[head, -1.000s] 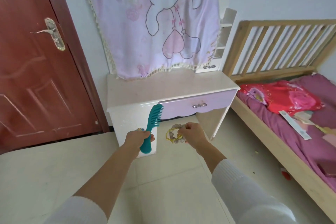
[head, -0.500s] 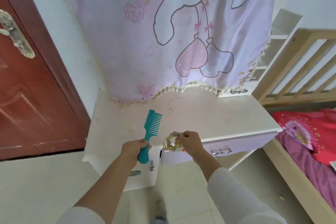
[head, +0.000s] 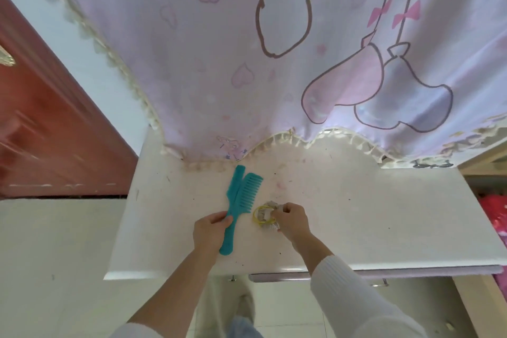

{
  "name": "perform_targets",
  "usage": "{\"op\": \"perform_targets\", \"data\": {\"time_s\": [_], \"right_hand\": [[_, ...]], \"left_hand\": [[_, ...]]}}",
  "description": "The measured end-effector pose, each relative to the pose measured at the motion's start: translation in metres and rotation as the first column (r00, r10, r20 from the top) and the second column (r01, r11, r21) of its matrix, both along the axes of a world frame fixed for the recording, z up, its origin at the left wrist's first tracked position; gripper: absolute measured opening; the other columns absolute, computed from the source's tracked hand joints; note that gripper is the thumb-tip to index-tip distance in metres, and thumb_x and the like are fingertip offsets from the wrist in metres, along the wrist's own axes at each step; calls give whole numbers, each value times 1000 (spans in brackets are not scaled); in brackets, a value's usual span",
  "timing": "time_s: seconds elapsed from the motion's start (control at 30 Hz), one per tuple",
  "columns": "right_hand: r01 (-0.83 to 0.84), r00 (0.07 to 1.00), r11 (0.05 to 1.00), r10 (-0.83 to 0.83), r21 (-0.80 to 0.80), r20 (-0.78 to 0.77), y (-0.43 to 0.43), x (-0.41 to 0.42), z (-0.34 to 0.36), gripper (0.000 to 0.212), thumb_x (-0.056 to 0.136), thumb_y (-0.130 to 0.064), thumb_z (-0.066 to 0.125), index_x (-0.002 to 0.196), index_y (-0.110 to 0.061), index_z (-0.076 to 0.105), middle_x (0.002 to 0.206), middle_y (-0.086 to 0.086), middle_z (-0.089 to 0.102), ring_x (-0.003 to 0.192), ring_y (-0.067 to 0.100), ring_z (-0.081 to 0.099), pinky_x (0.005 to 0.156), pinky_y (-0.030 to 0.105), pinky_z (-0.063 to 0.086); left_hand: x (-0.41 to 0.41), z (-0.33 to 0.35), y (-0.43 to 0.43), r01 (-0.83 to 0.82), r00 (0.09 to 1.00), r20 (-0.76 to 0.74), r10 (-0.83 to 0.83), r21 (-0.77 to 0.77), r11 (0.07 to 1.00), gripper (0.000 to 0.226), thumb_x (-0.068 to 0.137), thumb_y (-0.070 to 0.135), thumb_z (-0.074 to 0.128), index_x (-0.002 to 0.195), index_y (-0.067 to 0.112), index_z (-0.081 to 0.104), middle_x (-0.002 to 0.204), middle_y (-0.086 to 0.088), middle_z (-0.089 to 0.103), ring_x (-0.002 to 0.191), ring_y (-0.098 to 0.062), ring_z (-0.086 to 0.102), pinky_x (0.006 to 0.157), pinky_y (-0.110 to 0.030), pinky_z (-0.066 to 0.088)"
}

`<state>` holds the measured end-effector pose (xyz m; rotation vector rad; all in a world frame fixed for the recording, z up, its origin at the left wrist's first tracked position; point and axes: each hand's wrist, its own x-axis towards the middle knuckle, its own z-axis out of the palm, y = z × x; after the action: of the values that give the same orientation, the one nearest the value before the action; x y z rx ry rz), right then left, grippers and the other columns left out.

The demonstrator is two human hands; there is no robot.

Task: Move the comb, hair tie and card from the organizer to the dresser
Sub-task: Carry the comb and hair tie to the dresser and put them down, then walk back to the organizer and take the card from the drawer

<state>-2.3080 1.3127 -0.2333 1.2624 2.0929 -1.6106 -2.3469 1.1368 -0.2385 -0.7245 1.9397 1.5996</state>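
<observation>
My left hand (head: 212, 233) grips the handle of a teal comb (head: 247, 195). Its teeth point away from me and lie low over the white dresser top (head: 384, 214), which shows a teal mirror image beside them. Just right of the comb, my right hand (head: 292, 223) pinches a hair tie (head: 262, 217), a yellow ring bunched with a grey scrunchie, down at the dresser surface. No card or organizer is in view.
A pink cartoon cloth (head: 247, 63) with a fringed hem hangs at the back of the dresser. A red-brown door (head: 41, 132) stands to the left. A drawer front (head: 274, 277) sits under the front edge. Red bedding (head: 498, 208) shows at the far right.
I have come right up to the dresser. Both hands moved forward from in front of the drawer to above its top, and the comb and hair tie came down to the surface.
</observation>
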Motion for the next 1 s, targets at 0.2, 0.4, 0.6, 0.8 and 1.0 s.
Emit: {"op": "perform_targets", "data": {"time_s": [0.2, 0.4, 0.6, 0.8, 1.0], "right_hand": [[-129, 991, 964, 120, 233, 54, -4, -4, -2, 10, 80, -19, 59, 81, -9, 58, 78, 3, 61, 72, 21, 56, 53, 27, 40], [-173, 985, 940, 162, 294, 60, -14, 1, 4, 22, 81, -20, 59, 99, -8, 65, 103, 10, 67, 78, 19, 55, 58, 24, 39], [-217, 975, 915, 183, 341, 129, -20, 21, 21, 53, 83, -26, 61, 133, -12, 49, 131, 12, 54, 118, 27, 53, 91, 32, 43], [-104, 995, 924, 100, 369, 32, -36, 57, 57, 54, 84, -25, 62, 135, -13, 47, 135, 9, 53, 116, 24, 55, 100, 32, 41], [62, 998, 865, -53, 497, -32, -64, 145, 95, 50, 85, -27, 59, 134, -18, 48, 137, 2, 50, 117, 20, 54, 100, 35, 44]], "left_hand": [[-2, 11, -1, 83, 984, -129, -120, -264, 961, 29, 80, 6, 65, 108, 14, 73, 94, 0, 73, 77, -15, 60, 74, -22, 42], [-7, 13, -11, 151, 982, -76, -175, -251, 956, 33, 79, -4, 61, 106, 11, 72, 96, -5, 72, 83, -20, 61, 78, -28, 49], [-9, 19, -21, 352, 914, -93, -396, -308, 884, 42, 81, -3, 59, 121, 6, 63, 118, -12, 68, 97, -23, 63, 84, -28, 48], [-9, 41, -27, 523, 784, -136, -606, -381, 762, 41, 82, 4, 59, 124, 8, 61, 130, -11, 62, 111, -27, 62, 95, -34, 50], [37, 71, 2, 701, 427, -312, -849, -478, 529, 36, 79, 7, 54, 111, 17, 68, 121, -8, 66, 110, -26, 59, 80, -25, 41]]}}
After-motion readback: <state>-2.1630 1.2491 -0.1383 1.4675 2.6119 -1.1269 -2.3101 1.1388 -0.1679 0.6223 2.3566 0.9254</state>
